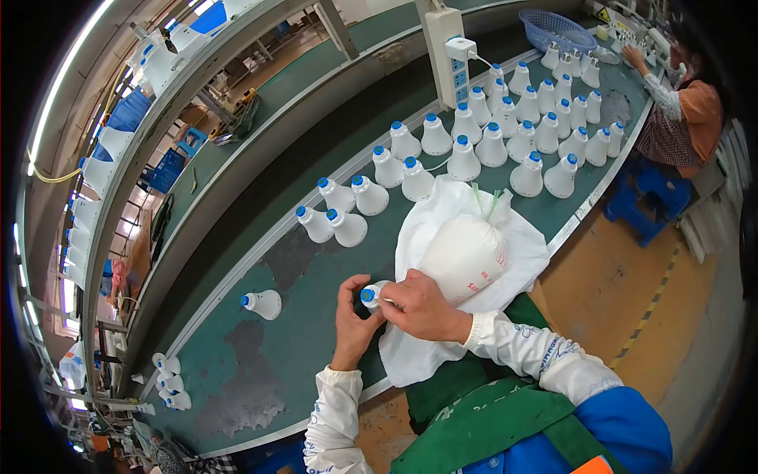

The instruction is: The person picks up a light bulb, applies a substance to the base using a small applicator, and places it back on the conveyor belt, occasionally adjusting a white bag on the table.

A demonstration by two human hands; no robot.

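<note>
Both my hands are closed around one small white cone-shaped part with a blue cap (369, 295), held just above the green table (308, 347). My left hand (353, 316) grips it from the near side, my right hand (418, 306) from the right with fingers over its body. Right behind my hands lies a white plastic bag (466, 257), spread open with a full white sack tied with a green string on top. One loose white part (263, 303) lies on the table to the left of my hands.
Several white blue-capped parts (505, 138) stand in rows on the far side of the table. A white power strip (446, 51) hangs above them. At the far end another person (679, 110) works beside a blue basket (557, 30). More parts (167, 383) lie near left.
</note>
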